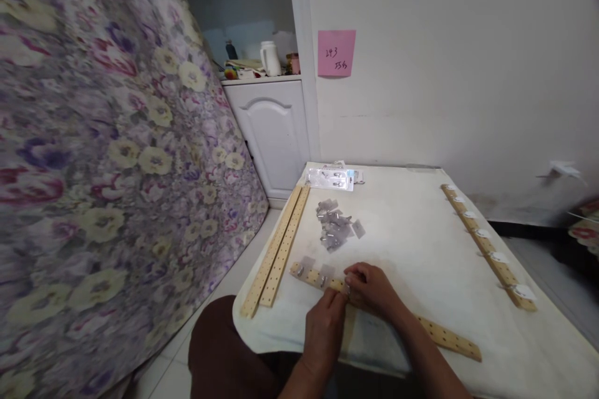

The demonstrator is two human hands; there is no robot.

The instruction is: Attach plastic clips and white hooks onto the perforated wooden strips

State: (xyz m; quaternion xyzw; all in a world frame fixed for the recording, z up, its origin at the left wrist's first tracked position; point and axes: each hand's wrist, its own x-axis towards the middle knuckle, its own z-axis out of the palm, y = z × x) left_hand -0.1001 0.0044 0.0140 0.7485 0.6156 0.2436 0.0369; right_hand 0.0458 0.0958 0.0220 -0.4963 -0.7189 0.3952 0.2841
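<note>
A light wooden strip (449, 338) with rows of holes lies slantwise across the near part of the table. Two clear-backed metal hooks (323, 279) sit on its left end. My left hand (324, 327) is closed at the strip's near edge, its fingertips pressed together on the wood. Just right of it, my right hand (373, 287) pinches at a small shiny hook on the strip, mostly hidden by the fingers. Beyond my hands lies a loose pile of hooks on clear square pads (333, 227), with one pad (358, 228) apart on its right.
Two perforated wooden strips (277, 255) lie side by side along the left edge. Another strip (486, 248) with several white-backed hooks lies at the right. Clear packaging (330, 178) rests at the table's back. A floral curtain (121, 168) hangs at left; a white cabinet (274, 131) stands behind.
</note>
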